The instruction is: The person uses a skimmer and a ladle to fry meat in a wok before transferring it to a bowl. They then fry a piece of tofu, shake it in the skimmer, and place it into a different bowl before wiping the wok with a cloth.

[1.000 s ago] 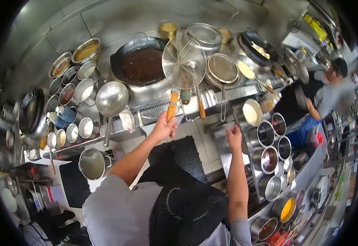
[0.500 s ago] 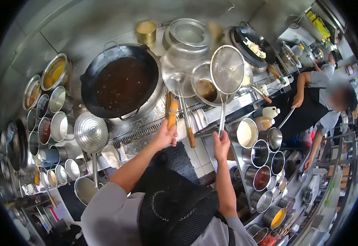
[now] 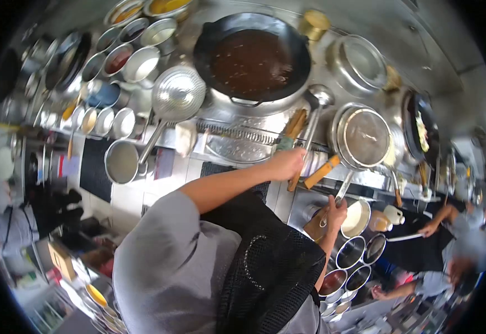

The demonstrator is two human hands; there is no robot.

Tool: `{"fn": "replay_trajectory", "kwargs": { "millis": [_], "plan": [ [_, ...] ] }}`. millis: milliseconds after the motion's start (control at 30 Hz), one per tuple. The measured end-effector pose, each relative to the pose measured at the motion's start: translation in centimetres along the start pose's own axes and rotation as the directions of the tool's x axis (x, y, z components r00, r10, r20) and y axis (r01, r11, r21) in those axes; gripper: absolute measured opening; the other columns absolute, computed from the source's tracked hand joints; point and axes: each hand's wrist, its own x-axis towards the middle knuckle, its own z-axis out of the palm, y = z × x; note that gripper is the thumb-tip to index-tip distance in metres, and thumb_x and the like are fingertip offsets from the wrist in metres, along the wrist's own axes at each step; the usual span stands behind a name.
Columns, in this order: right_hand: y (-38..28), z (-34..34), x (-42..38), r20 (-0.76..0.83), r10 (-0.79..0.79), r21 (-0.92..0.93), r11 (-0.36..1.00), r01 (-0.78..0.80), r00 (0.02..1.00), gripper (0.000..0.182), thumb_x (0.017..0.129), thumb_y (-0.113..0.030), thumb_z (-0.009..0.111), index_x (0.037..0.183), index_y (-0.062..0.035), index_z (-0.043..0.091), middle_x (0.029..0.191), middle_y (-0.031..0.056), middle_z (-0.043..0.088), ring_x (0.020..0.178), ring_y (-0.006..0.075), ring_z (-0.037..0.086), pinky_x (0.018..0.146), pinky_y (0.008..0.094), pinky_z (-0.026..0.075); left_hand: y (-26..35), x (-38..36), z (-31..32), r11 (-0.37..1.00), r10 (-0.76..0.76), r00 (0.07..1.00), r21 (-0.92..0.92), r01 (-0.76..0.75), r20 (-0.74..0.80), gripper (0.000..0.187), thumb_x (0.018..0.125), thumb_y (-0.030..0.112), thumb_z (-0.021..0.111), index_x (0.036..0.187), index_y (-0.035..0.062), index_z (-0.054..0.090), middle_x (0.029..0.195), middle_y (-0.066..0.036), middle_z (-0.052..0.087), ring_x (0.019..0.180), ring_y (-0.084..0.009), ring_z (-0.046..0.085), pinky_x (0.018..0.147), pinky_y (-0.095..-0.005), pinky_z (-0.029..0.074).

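Observation:
My left hand (image 3: 286, 164) is closed around the handle of a metal ladle (image 3: 322, 96). The ladle's bowl is near the right rim of a black wok (image 3: 205, 53) of dark brown liquid, and its wooden handle end shows below my fist. Just right of that hand, a yellow-orange wooden handle (image 3: 322, 171) lies across the counter edge by a striped cloth (image 3: 312, 162). My right hand (image 3: 335, 214) grips the handle of a round mesh strainer (image 3: 367, 138). The strainer's mesh is over a metal pot (image 3: 336, 133), largely covering it.
A perforated skimmer (image 3: 179, 93) lies left of the wok, beside several sauce pots. A large lidded-looking pot (image 3: 360, 64) and a second wok (image 3: 424, 131) with pale food stand right. Several pots, including one of cream liquid (image 3: 356, 219), flank my right arm. A co-worker (image 3: 429, 225) stands right.
My view has swung, shifting the scene. My left hand has gone from the yellow-orange handle to the ladle, whose bowl is now nearer the wok. The strainer has lowered over the pot.

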Motion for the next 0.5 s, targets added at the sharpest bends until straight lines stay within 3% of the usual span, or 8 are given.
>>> {"fn": "replay_trajectory", "kwargs": {
  "millis": [67,100,133,167,200,300,367,500],
  "plan": [
    [1.3,0.2,1.1,-0.303,-0.592,-0.524,0.758,0.388,0.747,0.058,0.084,-0.027,0.070,0.127,0.0088,0.051,0.094,0.0212,0.063,0.083,0.0267,0.064,0.074,0.0361,0.050,-1.1,-5.3,-5.2,0.947,-0.135,0.889,0.207,0.246,-0.438,0.020,0.092,0.010,0.047,0.110,0.0034,0.054,0.101,-0.018,0.060,0.094,-0.0335,0.059,0.084,-0.0418,0.046],
    [-1.6,0.1,0.4,-0.284,-0.465,-0.233,0.882,0.410,0.839,0.057,0.085,-0.024,0.068,0.127,0.0091,0.050,0.100,0.0243,0.062,0.087,0.0305,0.063,0.077,0.0371,0.051,-4.2,-8.1,-7.5,0.943,0.167,0.723,0.323,0.081,-0.670,0.028,0.083,0.004,0.056,0.111,0.0022,0.055,0.104,-0.019,0.058,0.096,-0.0337,0.057,0.084,-0.0439,0.045],
    [-6.4,-0.3,-1.3,-0.221,-0.337,0.071,0.930,0.359,0.915,0.055,0.086,-0.022,0.067,0.128,0.0093,0.050,0.106,0.0273,0.061,0.091,0.0342,0.063,0.079,0.0381,0.051,-5.6,-11.6,-9.8,0.933,-0.359,0.585,-0.283,0.222,-0.727,0.031,0.081,0.003,0.059,0.112,0.0009,0.055,0.107,-0.018,0.058,0.097,-0.0340,0.056,0.089,-0.0425,0.044],
    [-10.1,0.0,-2.9,-0.071,-0.339,0.093,0.934,0.344,0.938,0.054,0.086,-0.020,0.066,0.128,0.0093,0.049,0.108,0.0286,0.060,0.093,0.0367,0.062,0.080,0.0391,0.051,-7.0,-14.7,-12.5,0.878,-0.034,0.523,0.225,0.422,-0.851,0.034,0.080,0.003,0.061,0.114,0.0004,0.055,0.107,-0.020,0.058,0.100,-0.0355,0.056,0.091,-0.0417,0.043],
    [-13.0,0.8,-4.1,0.076,-0.337,0.110,0.938,0.328,0.938,0.054,0.085,-0.017,0.065,0.129,0.0093,0.048,0.110,0.0299,0.058,0.094,0.0391,0.061,0.080,0.0402,0.051,-9.4,-17.2,-14.3,0.796,-0.145,0.426,0.150,0.586,-0.893,0.038,0.081,0.011,0.065,0.115,-0.0005,0.054,0.103,-0.021,0.058,0.100,-0.0367,0.056,0.092,-0.0414,0.043],
    [-13.4,8.5,-2.8,0.216,-0.484,-0.052,0.861,0.505,0.848,0.057,0.084,-0.006,0.057,0.136,0.0080,0.037,0.119,0.0331,0.049,0.104,0.0431,0.056,0.087,0.0435,0.049,-18.4,-22.2,-16.0,0.745,-0.126,0.446,0.212,0.632,-0.886,0.047,0.079,0.019,0.070,0.117,-0.0017,0.052,0.106,-0.023,0.058,0.105,-0.0371,0.055,0.092,-0.0426,0.044],
    [-12.9,11.8,-1.6,0.196,-0.516,-0.158,0.823,0.546,0.834,0.062,0.083,-0.004,0.055,0.139,0.0072,0.031,0.122,0.0338,0.045,0.106,0.0446,0.055,0.088,0.0443,0.048,-19.3,-22.6,-16.7,0.803,-0.441,0.538,-0.047,0.595,-0.718,0.058,0.076,0.025,0.073,0.120,-0.0032,0.048,0.114,-0.026,0.056,0.107,-0.0399,0.054,0.092,-0.0448,0.044],
    [-10.2,15.8,0.8,0.278,-0.077,-0.430,0.881,0.196,0.957,0.079,0.079,-0.004,0.056,0.145,0.0026,0.013,0.129,0.0342,0.034,0.107,0.0501,0.051,0.092,0.0486,0.047,-16.1,-20.7,-18.5,0.655,-0.628,0.592,0.068,0.753,-0.505,0.061,0.076,0.021,0.073,0.123,-0.0039,0.043,0.115,-0.025,0.056,0.103,-0.0367,0.058,0.088,-0.0445,0.048]
  ]
}}
